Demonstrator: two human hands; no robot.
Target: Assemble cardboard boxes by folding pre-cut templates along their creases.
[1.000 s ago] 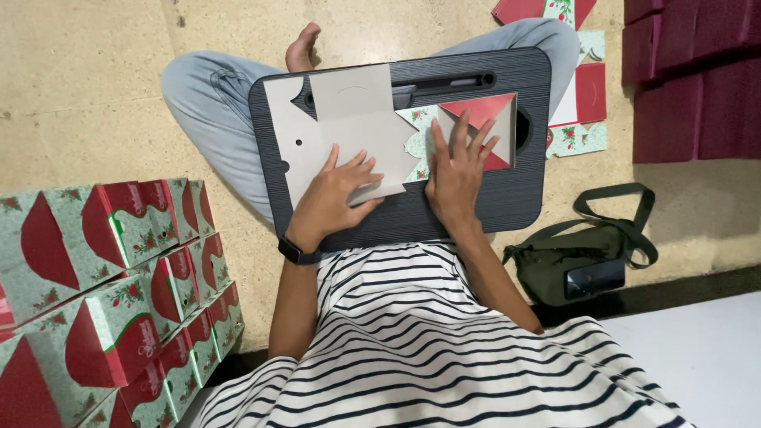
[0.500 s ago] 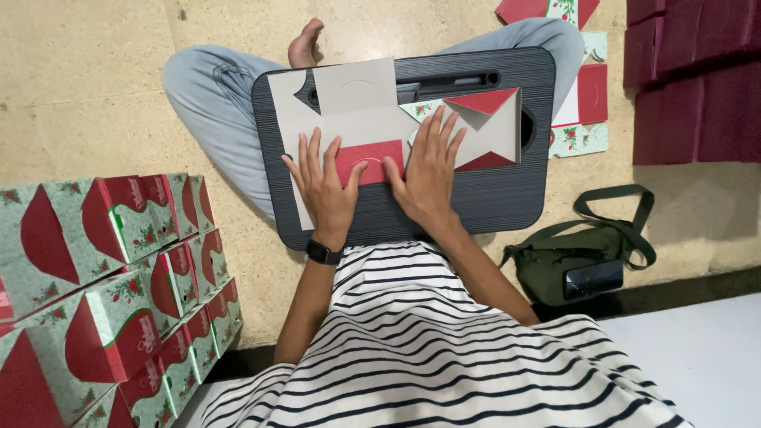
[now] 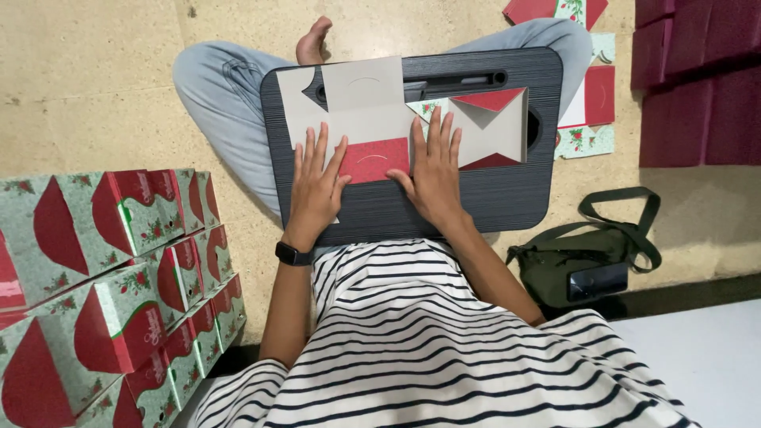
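Observation:
A flat, unfolded cardboard box blank [image 3: 372, 111], grey inside with red flaps, lies on a dark lap tray [image 3: 507, 198] across my crossed legs. My left hand [image 3: 315, 184] rests flat on the blank's left part, fingers spread. Beside it my right hand [image 3: 432, 168] presses flat on the blank, just right of a red folded flap [image 3: 372, 160]. Neither hand grips anything. A black watch [image 3: 292, 254] is on my left wrist.
Stacks of folded green-and-red boxes [image 3: 119, 261] stand on the floor at the left. A dark green bag [image 3: 590, 265] with a phone on it lies at the right. More flat blanks [image 3: 587, 103] and dark red sheets [image 3: 697, 71] lie at the upper right.
A red flap has been folded over onto the blank's middle. Both hands moved together and now press flat on either side of it.

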